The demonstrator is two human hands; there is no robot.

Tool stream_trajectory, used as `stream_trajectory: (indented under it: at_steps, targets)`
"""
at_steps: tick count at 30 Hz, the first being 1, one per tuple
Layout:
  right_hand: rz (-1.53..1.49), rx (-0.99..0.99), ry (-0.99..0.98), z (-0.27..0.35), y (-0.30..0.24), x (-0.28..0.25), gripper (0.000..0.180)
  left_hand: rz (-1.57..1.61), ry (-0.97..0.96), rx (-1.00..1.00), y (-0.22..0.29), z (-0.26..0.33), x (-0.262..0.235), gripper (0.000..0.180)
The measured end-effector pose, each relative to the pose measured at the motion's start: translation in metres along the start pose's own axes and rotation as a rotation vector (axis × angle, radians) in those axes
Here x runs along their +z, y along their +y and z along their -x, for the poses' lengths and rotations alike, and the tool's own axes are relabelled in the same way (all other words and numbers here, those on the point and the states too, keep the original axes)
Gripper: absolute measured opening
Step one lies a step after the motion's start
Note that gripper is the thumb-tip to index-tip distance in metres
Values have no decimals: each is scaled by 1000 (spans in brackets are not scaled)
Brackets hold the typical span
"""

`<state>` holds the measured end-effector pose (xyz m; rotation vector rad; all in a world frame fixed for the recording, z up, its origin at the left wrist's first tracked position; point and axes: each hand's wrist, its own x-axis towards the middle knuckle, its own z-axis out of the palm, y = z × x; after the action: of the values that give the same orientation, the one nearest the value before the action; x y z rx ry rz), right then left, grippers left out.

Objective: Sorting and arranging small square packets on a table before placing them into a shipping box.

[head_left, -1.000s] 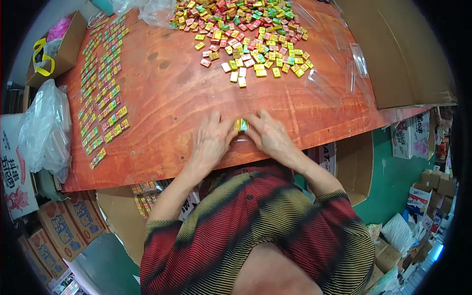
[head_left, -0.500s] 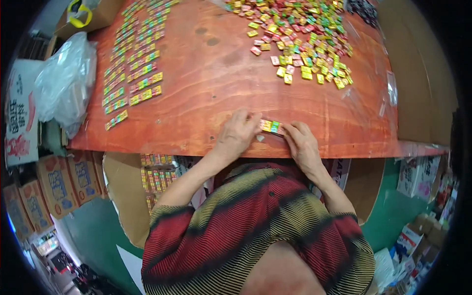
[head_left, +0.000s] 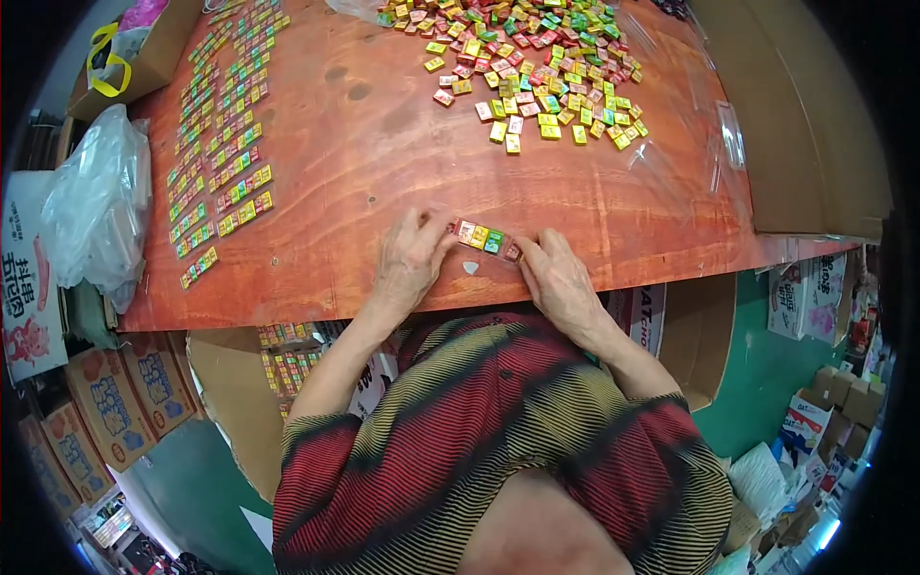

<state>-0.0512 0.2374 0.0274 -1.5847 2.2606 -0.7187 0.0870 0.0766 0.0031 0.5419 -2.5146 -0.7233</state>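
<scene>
Near the table's front edge, a short strip of small coloured boxes [head_left: 483,238], red, yellow and green, lies between my hands. What seems to be clear film shows at its ends. My left hand [head_left: 412,257] pinches its left end between thumb and fingers. At the opposite end, the thumb and fingers of my right hand [head_left: 561,280] close on the strip. A small whitish scrap [head_left: 471,268] rests on the wood just below it. Farther off lies a heap of loose small boxes [head_left: 549,105] in the same colours.
Rows of similar box strips [head_left: 244,199] line the left of the reddish wooden table [head_left: 355,172]. A clear plastic bag [head_left: 96,206] hangs by the left edge. Cardboard [head_left: 786,125] rises along the right side. Below the table, an open carton [head_left: 230,383] holds more strips.
The view has shifted, so the table things sit farther left. Both hands stay on the strip, which now shows more of its printed top, with the left hand slightly farther from the right.
</scene>
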Motion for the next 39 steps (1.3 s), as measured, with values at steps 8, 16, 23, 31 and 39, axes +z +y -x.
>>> stream_trajectory:
  at_steps: [8,16,23,31,39]
  targets:
    - [56,-26,10,-4,-1,12,23,-51,31,-40,-11,-3,-2,28]
    - [-22,-141,141,-11,-1,19,31,-4,48,-44,-16,-5,-1,27]
    - [-82,-274,161,-47,-35,41,37,57,37,-121,-17,-9,1,27]
    - [94,-253,189,-62,-36,67,19,137,31,-229,-22,-10,-4,31]
    - [-59,-170,116,-70,-28,44,13,331,31,-337,-25,-8,-6,24]
